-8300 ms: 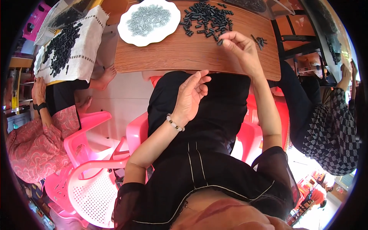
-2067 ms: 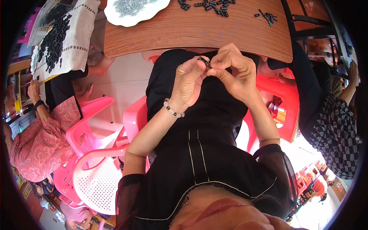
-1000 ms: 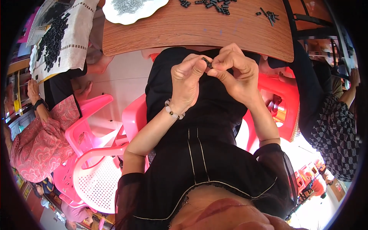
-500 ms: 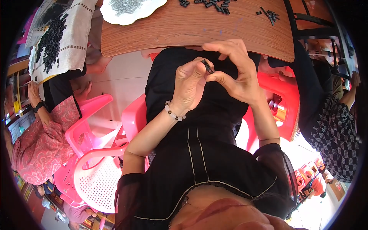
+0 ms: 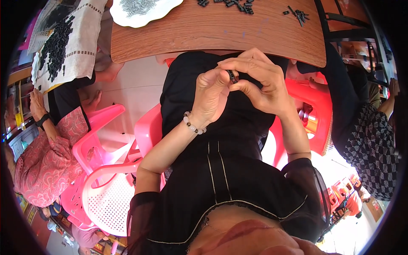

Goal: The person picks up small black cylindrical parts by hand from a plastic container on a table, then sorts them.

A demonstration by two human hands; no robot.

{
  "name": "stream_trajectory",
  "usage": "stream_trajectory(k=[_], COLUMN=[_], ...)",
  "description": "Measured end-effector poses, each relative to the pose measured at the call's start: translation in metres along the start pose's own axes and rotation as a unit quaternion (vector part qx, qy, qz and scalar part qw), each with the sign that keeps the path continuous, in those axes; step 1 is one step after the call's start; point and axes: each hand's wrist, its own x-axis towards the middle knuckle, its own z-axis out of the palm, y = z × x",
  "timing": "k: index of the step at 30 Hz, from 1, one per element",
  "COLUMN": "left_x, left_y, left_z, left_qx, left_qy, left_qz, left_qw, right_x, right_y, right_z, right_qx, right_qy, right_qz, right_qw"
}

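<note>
In front of my lap, my left hand (image 5: 211, 87) pinches a small black plastic piece (image 5: 231, 75) between thumb and forefinger. A bracelet of pale beads (image 5: 194, 124) circles that wrist. From the other side, my right hand (image 5: 263, 80) closes round the same piece, its thumb at the lower end and its forefinger curled over the upper end. The fingers partly cover the piece, so its exact shape is hard to make out. Beyond my hands, loose black parts (image 5: 242, 6) lie on the brown wooden table (image 5: 182, 40).
A white scalloped plate (image 5: 138, 17) holds many small grey bits. Thin black parts (image 5: 301, 16) lie at the table's right. At left, a cloth-covered table (image 5: 83, 42) carries a black heap (image 5: 56, 49) beside a seated person (image 5: 51, 157). Pink chairs (image 5: 110, 170) stand nearby; another person sits right.
My right fingers have come down and in, the forefinger now curled over the black piece where it was raised and apart before. My left hand has barely moved.
</note>
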Motion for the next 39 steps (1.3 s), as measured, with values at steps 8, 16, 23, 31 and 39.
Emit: stream_trajectory(k=[8,16,23,31,39], left_x=[0.0,0.0,0.003,0.003,0.003], left_y=[-0.001,0.0,0.002,0.004,0.003], left_z=[0.0,0.001,0.004,0.001,0.001], left_qx=[0.011,0.009,0.018,0.043,0.055], left_qy=[0.0,-0.006,0.019,-0.004,-0.006], left_qz=[0.001,-0.012,0.001,0.012,0.013], left_qw=[1.0,1.0,1.0,0.999,0.998], right_x=[-0.003,-0.005,-0.001,-0.001,-0.003], right_y=[-0.001,0.002,0.011,0.017,0.018], right_z=[0.007,0.013,0.006,0.002,-0.002], right_qx=[0.001,0.001,0.015,0.051,0.063], right_qy=[0.026,0.051,0.026,-0.007,-0.015], right_qz=[0.027,0.041,-0.009,-0.016,-0.015], right_qw=[0.999,0.998,1.0,0.999,0.998])
